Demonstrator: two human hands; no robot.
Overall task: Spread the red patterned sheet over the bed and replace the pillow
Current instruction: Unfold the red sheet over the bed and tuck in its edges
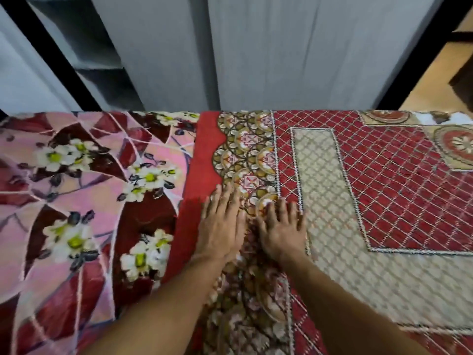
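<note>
The red patterned sheet [384, 180], with a white lattice, beige panels and a scalloped medallion border, lies flat over the right part of the bed. Its plain red edge runs down the middle of the view. My left hand [222, 226] rests palm down on that border, fingers spread. Just to its right my right hand [282, 229] lies flat too, almost touching the left one. Neither hand grips the cloth. To the left, a pink and maroon cover with white flowers [76, 201] shows beside the sheet. No pillow is in view.
A grey curtain [268, 52] hangs right behind the bed's far edge. Dark shelving [84, 47] stands at the back left. A wooden surface [435, 80] shows at the back right, and a white patch [435, 118] peeks out at the sheet's far right corner.
</note>
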